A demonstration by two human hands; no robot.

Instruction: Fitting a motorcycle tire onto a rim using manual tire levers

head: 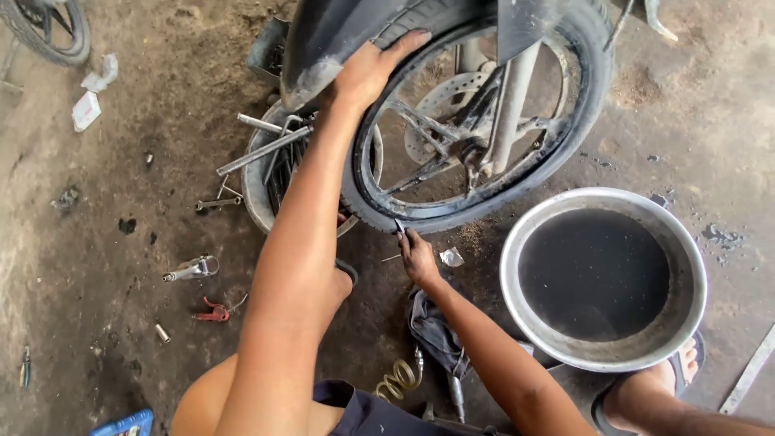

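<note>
A motorcycle front wheel with a black tyre (565, 137), alloy spokes and a brake disc (440, 109) stands in front of me. My left hand (373, 69) rests flat on the top of the tyre by the black mudguard (331, 40). My right hand (417, 254) is down at the tyre's lowest point, pinching a small thin metal tool (399, 227) against the rubber.
A wide metal basin (604, 278) of dark water sits on the dirt floor to the right, my sandalled foot (654, 387) beside it. A tool tray (270, 173), loose wrenches, a red-handled tool (213, 311), a dark rag (432, 327) and a coiled air hose (397, 378) lie around.
</note>
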